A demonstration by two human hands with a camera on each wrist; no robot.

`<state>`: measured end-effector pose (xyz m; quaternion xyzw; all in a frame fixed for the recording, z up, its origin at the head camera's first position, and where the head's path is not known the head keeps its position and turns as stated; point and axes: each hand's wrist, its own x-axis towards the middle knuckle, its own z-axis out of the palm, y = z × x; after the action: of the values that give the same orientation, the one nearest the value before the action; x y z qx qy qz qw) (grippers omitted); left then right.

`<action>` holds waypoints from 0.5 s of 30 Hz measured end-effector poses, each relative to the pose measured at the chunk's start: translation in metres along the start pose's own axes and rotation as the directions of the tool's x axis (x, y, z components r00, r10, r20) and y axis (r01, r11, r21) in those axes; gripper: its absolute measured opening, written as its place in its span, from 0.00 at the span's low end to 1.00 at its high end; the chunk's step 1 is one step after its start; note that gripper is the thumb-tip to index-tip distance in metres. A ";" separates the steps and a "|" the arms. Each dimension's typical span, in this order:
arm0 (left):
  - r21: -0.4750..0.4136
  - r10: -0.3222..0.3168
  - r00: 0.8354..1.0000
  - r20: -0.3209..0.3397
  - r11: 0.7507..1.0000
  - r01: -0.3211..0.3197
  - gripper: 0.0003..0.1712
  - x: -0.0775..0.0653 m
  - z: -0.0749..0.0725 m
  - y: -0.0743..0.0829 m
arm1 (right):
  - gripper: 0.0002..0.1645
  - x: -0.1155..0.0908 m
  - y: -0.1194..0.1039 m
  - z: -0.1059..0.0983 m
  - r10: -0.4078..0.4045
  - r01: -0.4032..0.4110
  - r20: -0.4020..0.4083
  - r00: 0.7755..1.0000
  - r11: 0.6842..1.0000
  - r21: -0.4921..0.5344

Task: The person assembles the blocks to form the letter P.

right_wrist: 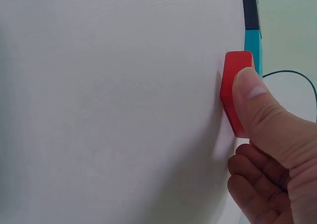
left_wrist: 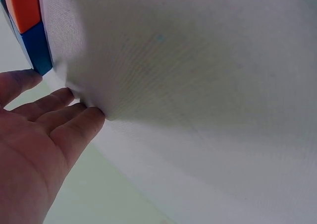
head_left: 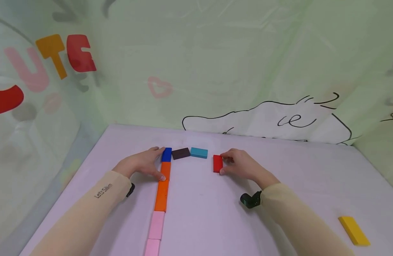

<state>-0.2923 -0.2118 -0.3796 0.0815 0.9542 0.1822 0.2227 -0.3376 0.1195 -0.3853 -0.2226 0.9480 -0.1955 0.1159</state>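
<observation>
Pinched between thumb and fingers, a red block point(head_left: 217, 164) stays in my right hand point(head_left: 242, 166) over the table; the right wrist view shows the thumb on its side. My left hand point(head_left: 143, 164) lies along the row's left side, with a fingertip at the far end of the blue block point(head_left: 166, 155) and the thumb at the orange block point(head_left: 165, 170). In the left wrist view its other fingertips rest on the table cloth, fairly straight. To the right of the blue block lie a dark brown block point(head_left: 181, 153) and a light blue block point(head_left: 199, 153).
Nearer me the row continues with another orange block point(head_left: 161, 195) and pink blocks point(head_left: 156, 225). A yellow block point(head_left: 354, 230) lies at the right. Behind the white table point(head_left: 199, 217) hangs a pale green printed curtain point(head_left: 215, 64).
</observation>
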 end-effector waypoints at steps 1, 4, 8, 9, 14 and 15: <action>0.003 0.002 1.000 0.000 1.000 -0.002 0.62 0.000 0.000 0.000 | 0.36 0.001 -0.001 0.000 0.002 -0.002 0.002 1.000 1.000 0.000; 0.005 0.003 1.000 0.001 1.000 -0.003 0.62 -0.001 0.000 0.001 | 0.37 0.006 -0.003 0.001 0.012 -0.012 0.008 1.000 1.000 0.002; 0.006 -0.001 1.000 0.000 1.000 0.001 0.62 -0.001 0.000 0.001 | 0.37 0.012 -0.005 0.002 0.020 -0.020 0.013 1.000 1.000 0.002; 0.005 -0.003 1.000 0.000 1.000 0.003 0.62 -0.001 0.000 0.001 | 0.38 0.013 -0.006 0.002 0.022 -0.022 0.014 1.000 1.000 0.004; 0.010 -0.005 1.000 0.002 1.000 0.005 0.62 -0.001 -0.001 0.001 | 0.38 0.018 -0.008 0.003 0.024 -0.024 0.014 1.000 1.000 0.007; 0.010 -0.006 1.000 0.002 1.000 0.006 0.62 0.000 0.000 0.001 | 0.38 0.019 -0.008 0.003 0.024 -0.024 0.014 1.000 1.000 0.009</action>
<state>-0.2921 -0.2114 -0.3790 0.0799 0.9552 0.1768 0.2237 -0.3502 0.1035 -0.3872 -0.2120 0.9489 -0.1970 0.1259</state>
